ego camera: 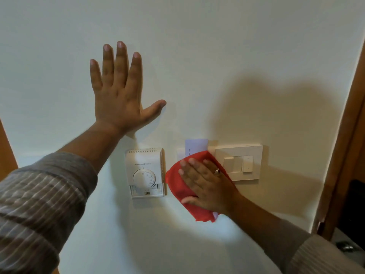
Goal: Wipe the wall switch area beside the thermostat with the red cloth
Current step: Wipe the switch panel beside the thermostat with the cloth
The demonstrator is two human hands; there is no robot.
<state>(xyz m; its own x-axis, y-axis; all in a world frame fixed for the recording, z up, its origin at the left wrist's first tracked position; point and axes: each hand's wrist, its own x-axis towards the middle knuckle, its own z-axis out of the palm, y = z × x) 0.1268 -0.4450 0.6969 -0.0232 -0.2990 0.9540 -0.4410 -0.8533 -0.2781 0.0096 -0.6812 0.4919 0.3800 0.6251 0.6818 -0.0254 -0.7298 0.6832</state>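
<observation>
My right hand lies flat on the red cloth and presses it against the wall between the white thermostat and the cream switch plate. The cloth covers most of a small holder with a pale card sticking out above it. The cloth's right edge overlaps the switch plate's left side; two rocker switches stay visible. My left hand rests flat on the bare wall above and left of the thermostat, fingers spread, holding nothing.
A wooden door frame runs down the right edge, with a dark opening and a metal fitting low at the right. Another wooden edge shows at far left. The white wall fills the view.
</observation>
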